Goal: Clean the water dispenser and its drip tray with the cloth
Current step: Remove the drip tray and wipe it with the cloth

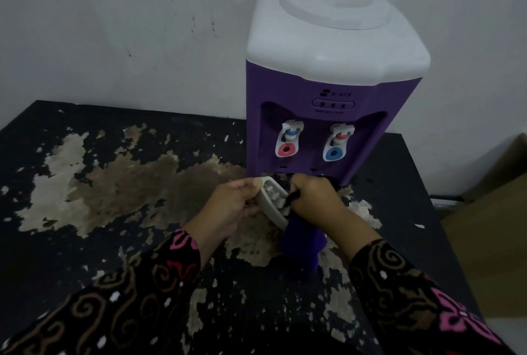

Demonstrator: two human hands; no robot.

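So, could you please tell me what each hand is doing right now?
Left hand: holding the drip tray.
Right hand: holding the cloth.

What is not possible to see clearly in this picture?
Head view only.
- Drip tray: near end covered by the purple cloth and right hand; left side by the left hand.
- Water dispenser: front lettering too small and blurred.
- Brown object at right: cut off by the frame edge.

Smooth plastic dispenser (328, 98); soft cloth (302, 243); peeling matt tabletop (114, 177)
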